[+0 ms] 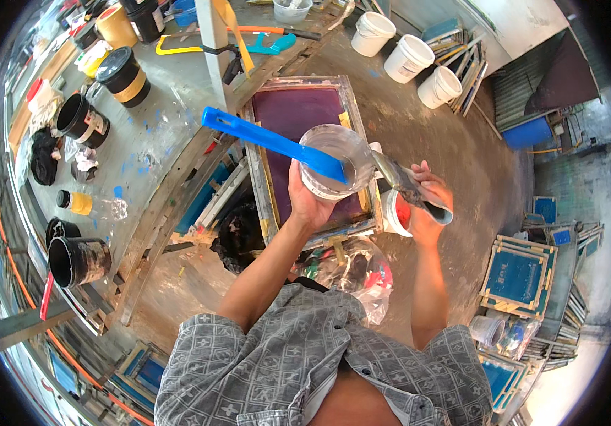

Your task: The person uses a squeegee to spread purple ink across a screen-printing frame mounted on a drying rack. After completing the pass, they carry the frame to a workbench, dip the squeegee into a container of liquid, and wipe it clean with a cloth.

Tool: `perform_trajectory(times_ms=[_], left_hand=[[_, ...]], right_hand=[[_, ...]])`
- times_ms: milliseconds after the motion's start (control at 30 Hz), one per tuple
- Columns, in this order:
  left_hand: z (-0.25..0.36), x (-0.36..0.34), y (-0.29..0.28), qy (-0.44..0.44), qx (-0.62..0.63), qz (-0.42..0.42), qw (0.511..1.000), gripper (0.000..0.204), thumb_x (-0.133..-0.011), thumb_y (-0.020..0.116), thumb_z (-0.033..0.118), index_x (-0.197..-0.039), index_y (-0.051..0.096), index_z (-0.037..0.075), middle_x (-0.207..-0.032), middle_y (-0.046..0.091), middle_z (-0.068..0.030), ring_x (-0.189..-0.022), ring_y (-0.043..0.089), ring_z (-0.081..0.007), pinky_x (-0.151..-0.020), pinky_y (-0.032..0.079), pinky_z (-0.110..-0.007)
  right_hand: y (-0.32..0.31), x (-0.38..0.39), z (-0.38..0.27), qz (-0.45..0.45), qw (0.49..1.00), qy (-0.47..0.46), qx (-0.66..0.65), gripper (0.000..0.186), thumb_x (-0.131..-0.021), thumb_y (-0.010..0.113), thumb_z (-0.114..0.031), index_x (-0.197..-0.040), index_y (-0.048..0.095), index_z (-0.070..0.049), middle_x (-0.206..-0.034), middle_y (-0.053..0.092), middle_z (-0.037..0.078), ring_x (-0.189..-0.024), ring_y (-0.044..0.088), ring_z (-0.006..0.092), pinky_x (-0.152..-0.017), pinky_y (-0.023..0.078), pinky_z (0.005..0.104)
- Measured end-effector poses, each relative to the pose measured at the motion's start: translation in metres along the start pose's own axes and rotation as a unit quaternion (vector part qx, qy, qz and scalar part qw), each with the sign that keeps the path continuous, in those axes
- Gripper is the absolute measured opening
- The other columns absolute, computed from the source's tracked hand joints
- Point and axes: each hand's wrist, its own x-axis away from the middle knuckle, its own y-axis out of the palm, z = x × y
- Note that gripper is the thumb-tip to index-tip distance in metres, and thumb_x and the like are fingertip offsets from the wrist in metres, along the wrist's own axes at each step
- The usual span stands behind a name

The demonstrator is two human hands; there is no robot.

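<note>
My left hand (307, 202) is closed round the near side of a translucent plastic tub (329, 135), tilted so that its inside shows. A flat blue spatula (266, 142) rests across the tub, its blade inside and its handle sticking out to the left. In my right hand (430, 221) is a long trough-shaped metal tool (397, 177) smeared dark, with one end close to the tub's right side. Below both hands leans a wooden-framed printing screen (287, 117) with purple mesh. Part of it is hidden behind the tub.
A stained workbench (167, 106) at left carries black tubs (122, 77), a bottle (92, 204) and a hacksaw (192, 44). White buckets (409, 59) stand on the floor at the far right. Framed blue screens (517, 275) lean at right. A black bag (240, 234) lies beneath the bench edge.
</note>
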Motion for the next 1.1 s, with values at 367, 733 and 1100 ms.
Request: perform_trajectory(times_ms=[367, 733, 1100], left_hand=[[0.012, 0.024, 0.016, 0.031, -0.023, 0.03, 0.999, 0.068, -0.104, 0.033, 0.064, -0.145, 0.049, 0.013, -0.142, 0.058, -0.0097, -0.129, 0.057, -0.0308, -0.109, 0.046, -0.052], [0.031, 0.044, 0.011, 0.009, -0.015, 0.051, 0.999, 0.069, -0.104, 0.031, 0.065, -0.147, 0.047, 0.013, -0.141, 0.057, -0.0122, -0.128, 0.058, -0.0326, -0.106, 0.049, -0.058], [0.032, 0.046, 0.008, -0.019, -0.004, 0.036, 0.999, 0.083, -0.096, 0.038, 0.075, -0.154, 0.037, 0.015, -0.152, 0.046, -0.0163, -0.135, 0.05, -0.0412, -0.103, 0.045, -0.074]], right_hand=[[-0.016, 0.0, 0.023, -0.09, 0.966, -0.114, 0.212, 0.041, -0.078, 0.083, -0.004, -0.114, 0.063, -0.007, -0.121, 0.067, 0.017, -0.12, 0.065, 0.0375, -0.119, 0.032, 0.0606], [0.018, 0.005, 0.018, 0.057, 0.993, 0.105, 0.023, 0.033, -0.088, 0.078, -0.003, -0.116, 0.06, -0.001, -0.123, 0.066, 0.018, -0.123, 0.063, 0.0329, -0.111, 0.045, 0.047], [0.028, 0.001, 0.035, -0.088, 0.99, -0.096, 0.047, 0.032, -0.086, 0.075, -0.001, -0.114, 0.06, -0.005, -0.122, 0.069, 0.023, -0.127, 0.06, 0.0417, -0.12, 0.023, 0.0652]])
